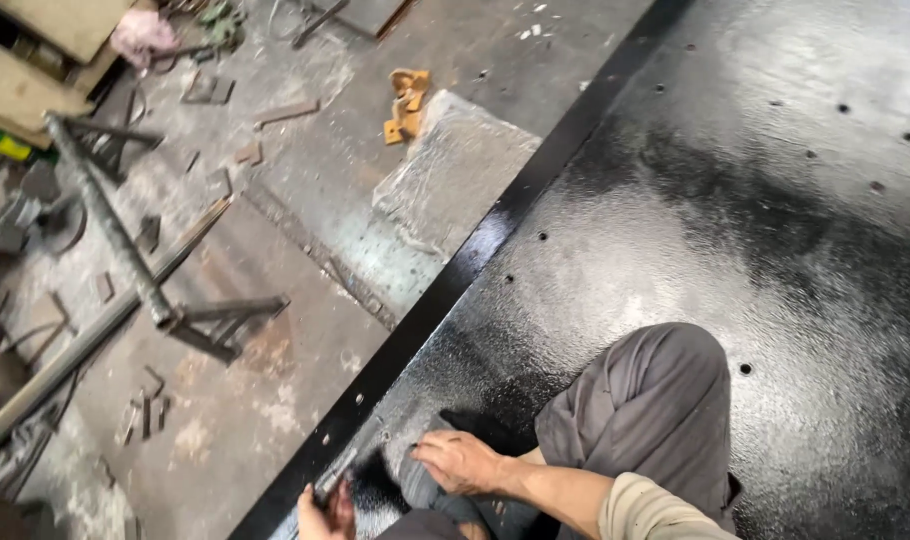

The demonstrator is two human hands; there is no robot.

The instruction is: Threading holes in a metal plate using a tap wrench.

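I am crouched on a big black steel plate, glossy with what looks like wet paint and dotted with small drilled holes, which fills the right half of the frame. My knee in grey trousers is planted on it at lower centre.

My right hand, at the bottom centre, lies flat with the fingers loosely spread, palm down on a dull grey patch near the plate's edge; it holds nothing that I can see, though something thin could be hidden under the palm. My left hand is at the very bottom edge of the frame, half cut off, fingers curled at the black side flange that runs diagonally from the bottom left towards the top centre. I cannot tell whether it grips anything.

To work this corner well, I judge I should keep my weight on the knee and not on the palm, so the coating around the patch is not smeared, and work from the flange inwards with the left hand steadying at the edge.

Off the plate, in the left half of the frame, the concrete floor is littered with scrap metal. A ribbed steel bar on a stand crosses the middle left, and yellow clamps lie near the top centre.
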